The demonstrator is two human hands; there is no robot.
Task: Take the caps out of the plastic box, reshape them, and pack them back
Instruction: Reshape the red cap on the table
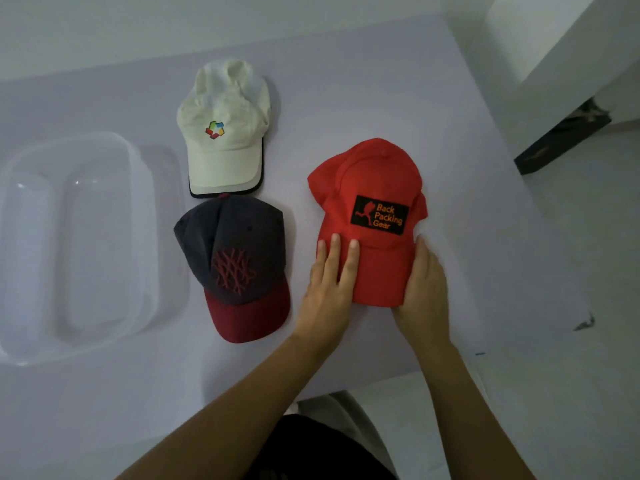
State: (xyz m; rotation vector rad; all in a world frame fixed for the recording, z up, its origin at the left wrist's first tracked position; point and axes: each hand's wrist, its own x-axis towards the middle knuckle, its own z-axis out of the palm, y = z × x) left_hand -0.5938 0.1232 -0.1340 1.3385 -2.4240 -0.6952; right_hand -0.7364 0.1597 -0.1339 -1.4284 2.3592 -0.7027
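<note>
A red cap (pixel 372 188) with a black "Back Packing Gear" patch lies on the table right of centre, brim toward me. My left hand (pixel 329 289) rests flat on the brim's left side, fingers straight. My right hand (pixel 424 289) lies along the brim's right edge, its fingers wrapped round that edge. A navy cap with a maroon brim (pixel 239 265) lies to the left of the red one. Behind it is a white cap (pixel 225 133) with a coloured logo. The clear plastic box (pixel 20 258) stands at the left with nothing in it.
The pale table (pixel 381 91) ends at its right edge near a white wall and a dark object (pixel 561 140) on the floor. The table's front edge runs just below my forearms.
</note>
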